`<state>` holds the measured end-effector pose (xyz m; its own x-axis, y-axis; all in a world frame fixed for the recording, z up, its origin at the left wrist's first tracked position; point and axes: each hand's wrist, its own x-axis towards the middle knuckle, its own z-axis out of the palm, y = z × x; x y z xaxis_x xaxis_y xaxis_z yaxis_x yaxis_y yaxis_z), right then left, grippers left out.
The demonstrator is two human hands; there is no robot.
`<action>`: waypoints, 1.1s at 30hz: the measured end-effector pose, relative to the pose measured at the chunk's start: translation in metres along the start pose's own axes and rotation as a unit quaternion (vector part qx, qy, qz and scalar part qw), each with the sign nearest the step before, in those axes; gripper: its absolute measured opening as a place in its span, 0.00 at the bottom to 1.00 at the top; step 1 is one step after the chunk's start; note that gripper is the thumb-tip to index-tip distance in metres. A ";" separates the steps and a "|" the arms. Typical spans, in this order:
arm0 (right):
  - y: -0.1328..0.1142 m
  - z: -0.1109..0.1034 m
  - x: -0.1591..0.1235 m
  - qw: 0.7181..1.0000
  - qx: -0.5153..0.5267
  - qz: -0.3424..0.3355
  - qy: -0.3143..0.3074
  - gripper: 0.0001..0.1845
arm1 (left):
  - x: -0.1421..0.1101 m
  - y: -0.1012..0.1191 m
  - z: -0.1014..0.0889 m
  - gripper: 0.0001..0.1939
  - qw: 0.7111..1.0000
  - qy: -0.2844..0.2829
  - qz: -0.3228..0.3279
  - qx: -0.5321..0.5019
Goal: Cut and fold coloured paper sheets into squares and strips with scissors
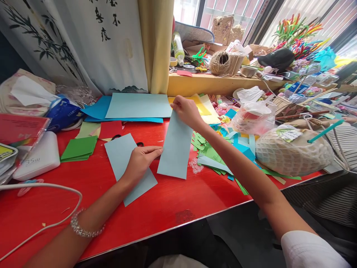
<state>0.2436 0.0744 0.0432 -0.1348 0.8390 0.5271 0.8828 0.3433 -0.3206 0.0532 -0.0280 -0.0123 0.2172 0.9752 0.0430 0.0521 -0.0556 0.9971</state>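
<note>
My right hand [186,110] pinches the top edge of a light blue paper strip [175,149] and holds it up over the red table [97,208]. My left hand [142,159] touches the strip's left edge with closed fingers. It rests on a second light blue paper piece [118,156] that lies flat on the table. Black scissors [117,137] lie partly hidden behind that piece.
A large light blue sheet [138,105] over darker blue paper lies at the back. Green paper squares [79,148] sit at the left, beside a white box [39,158]. Green and blue scraps [217,152], a netted bundle [292,152] and plastic bags crowd the right. A white cable [55,190] crosses the front left.
</note>
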 end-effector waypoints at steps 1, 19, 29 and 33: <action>0.004 -0.004 0.002 1.000 -0.002 0.006 0.006 0.08 | 0.000 0.000 0.000 0.10 1.000 -0.009 0.002 0.006; 0.046 -0.045 0.025 0.996 0.081 0.028 0.007 0.12 | -0.013 0.007 0.004 0.08 0.981 -0.036 0.143 0.128; -0.006 -0.006 -0.005 0.850 0.265 0.089 -0.447 0.11 | 0.006 -0.002 -0.003 0.19 0.998 0.008 -0.008 -0.058; -0.027 0.013 -0.021 0.840 0.302 0.063 -0.446 0.13 | 0.006 -0.002 -0.002 0.16 0.999 0.031 -0.024 -0.016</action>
<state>0.2164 0.0528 0.0304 -0.5785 0.7748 -0.2552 0.5629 0.1527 -0.8123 0.0522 -0.0211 -0.0142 0.1553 0.9879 -0.0021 0.0300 -0.0026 0.9995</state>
